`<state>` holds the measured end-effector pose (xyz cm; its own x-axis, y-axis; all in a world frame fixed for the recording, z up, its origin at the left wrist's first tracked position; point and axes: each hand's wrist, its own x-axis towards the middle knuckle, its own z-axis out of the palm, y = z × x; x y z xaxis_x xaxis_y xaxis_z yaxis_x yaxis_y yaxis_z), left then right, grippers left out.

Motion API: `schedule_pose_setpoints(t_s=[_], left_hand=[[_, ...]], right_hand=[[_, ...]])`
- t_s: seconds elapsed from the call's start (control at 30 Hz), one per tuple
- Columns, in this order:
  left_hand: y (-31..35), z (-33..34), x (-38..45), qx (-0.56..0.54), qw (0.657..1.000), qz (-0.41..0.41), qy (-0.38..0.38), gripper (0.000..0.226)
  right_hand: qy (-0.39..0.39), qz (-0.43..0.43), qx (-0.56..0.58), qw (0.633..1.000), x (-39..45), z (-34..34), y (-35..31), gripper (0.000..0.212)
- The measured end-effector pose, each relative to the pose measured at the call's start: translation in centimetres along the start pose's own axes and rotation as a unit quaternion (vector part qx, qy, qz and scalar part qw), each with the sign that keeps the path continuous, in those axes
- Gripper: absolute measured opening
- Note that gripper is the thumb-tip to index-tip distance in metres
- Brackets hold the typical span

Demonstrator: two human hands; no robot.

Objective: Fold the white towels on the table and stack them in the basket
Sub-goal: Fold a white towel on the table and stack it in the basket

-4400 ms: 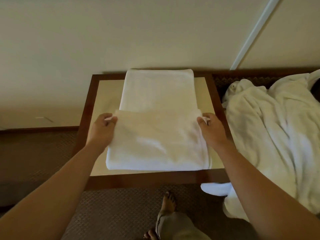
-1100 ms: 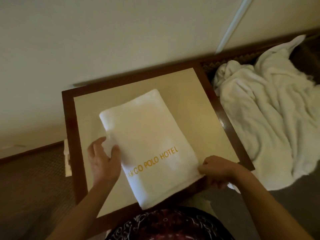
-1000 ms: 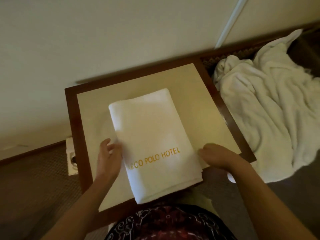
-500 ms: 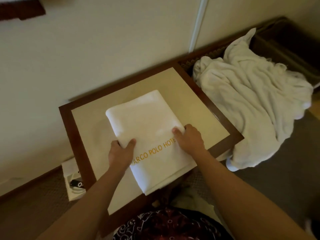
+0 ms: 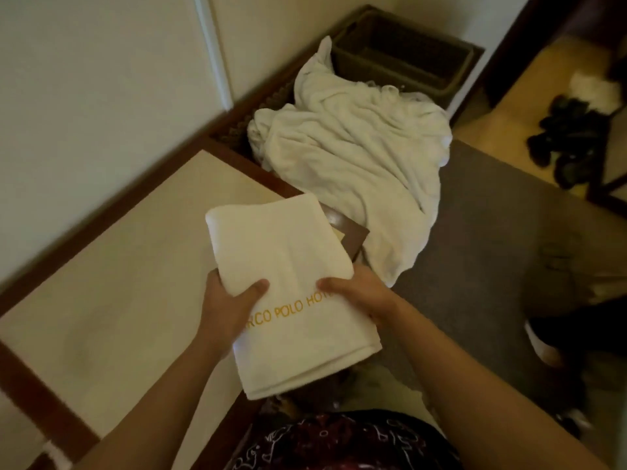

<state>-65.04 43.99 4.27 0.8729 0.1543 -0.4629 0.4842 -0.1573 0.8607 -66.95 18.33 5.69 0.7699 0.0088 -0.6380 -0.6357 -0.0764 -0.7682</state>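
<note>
Folded white terry towel (image 5: 288, 286) with gold lettering, up off the table and held in both hands!

Left hand (image 5: 225, 310) grips its left edge, thumb on top; right hand (image 5: 356, 293) grips the right edge the same way, holding it over the near right corner of the cream-topped table with a dark wood border (image 5: 112, 266). So this one looks folded: a neat, plush rectangle. Just beyond lies a crumpled heap of soft white towels (image 5: 356, 147), apparently unfolded, so plenty is left. Past it, by the wall, sits the dark woven rectangular basket (image 5: 407, 52); I can't make out any towels inside.
</note>
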Motion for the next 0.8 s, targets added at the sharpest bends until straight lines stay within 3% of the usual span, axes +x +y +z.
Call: schedule_pose_setpoints(t_s=[0.17,0.5,0.8], left_hand=[[4.7,10.8,0.4,0.038,0.992,0.064,-0.102,0.066],[11.0,35.7,-3.1,0.092,0.937,0.156,-0.298,0.057],[14.5,53.4,-6.9,0.105,0.899,0.183,-0.383,0.052]], right_hand=[[0.182,-0.042,0.025,0.982,-3.0,-9.9,1.3,0.078],[0.361,-0.071,0.208,0.906,-10.1,-29.0,6.6,0.037],[0.436,-0.088,0.228,0.866,-13.1,-44.0,8.4,0.035]])
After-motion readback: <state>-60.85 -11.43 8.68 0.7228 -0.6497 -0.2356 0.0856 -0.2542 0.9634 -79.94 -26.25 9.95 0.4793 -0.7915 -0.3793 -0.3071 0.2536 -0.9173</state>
